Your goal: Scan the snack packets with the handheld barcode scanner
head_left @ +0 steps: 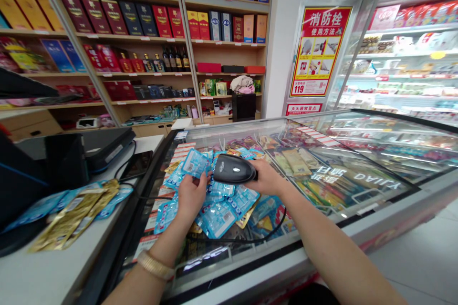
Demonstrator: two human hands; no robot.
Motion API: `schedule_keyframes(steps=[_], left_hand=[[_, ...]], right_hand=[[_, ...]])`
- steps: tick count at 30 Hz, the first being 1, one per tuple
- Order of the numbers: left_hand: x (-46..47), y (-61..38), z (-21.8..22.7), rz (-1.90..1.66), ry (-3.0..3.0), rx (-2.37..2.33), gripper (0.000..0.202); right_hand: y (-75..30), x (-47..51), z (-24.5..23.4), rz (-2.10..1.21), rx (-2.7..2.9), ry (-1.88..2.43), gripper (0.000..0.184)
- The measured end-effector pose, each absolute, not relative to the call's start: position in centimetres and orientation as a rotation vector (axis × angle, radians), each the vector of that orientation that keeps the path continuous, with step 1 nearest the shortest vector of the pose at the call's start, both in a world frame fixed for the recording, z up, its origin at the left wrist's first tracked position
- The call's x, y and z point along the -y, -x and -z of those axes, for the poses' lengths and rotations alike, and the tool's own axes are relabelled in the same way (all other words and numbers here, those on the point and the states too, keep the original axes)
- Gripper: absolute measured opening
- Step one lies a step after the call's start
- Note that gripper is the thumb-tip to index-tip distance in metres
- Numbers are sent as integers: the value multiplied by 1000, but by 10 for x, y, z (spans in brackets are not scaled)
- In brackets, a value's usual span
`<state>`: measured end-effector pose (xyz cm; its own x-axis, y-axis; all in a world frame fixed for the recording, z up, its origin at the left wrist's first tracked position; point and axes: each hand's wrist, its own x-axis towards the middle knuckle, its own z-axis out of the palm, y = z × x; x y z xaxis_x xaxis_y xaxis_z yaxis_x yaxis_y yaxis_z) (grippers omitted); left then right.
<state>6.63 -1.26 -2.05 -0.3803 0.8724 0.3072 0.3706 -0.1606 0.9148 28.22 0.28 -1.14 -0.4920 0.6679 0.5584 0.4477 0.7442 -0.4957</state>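
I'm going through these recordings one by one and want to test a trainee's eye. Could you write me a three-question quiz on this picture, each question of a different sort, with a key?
1. Open question: what does the right hand hold?
2. True or false: the left hand holds a blue packet.
3. Fill in: low on the red and yellow poster, the large printed number is ____.

Key:
1. A black handheld scanner.
2. True; its fingers grip the packet near its lower edge.
3. 119.
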Motion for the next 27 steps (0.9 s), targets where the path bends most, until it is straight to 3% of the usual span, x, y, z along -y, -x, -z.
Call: schedule_keyframes(steps=[20,27], left_hand=[[7,-61,31,-1555,-1416,-1569,17],[4,-53,29,-1479,-1424,-1528,46]], right_hand=[[-284,-5,11,-367,2123,835,19],[-291,-11,14,-264,2035,925,23]])
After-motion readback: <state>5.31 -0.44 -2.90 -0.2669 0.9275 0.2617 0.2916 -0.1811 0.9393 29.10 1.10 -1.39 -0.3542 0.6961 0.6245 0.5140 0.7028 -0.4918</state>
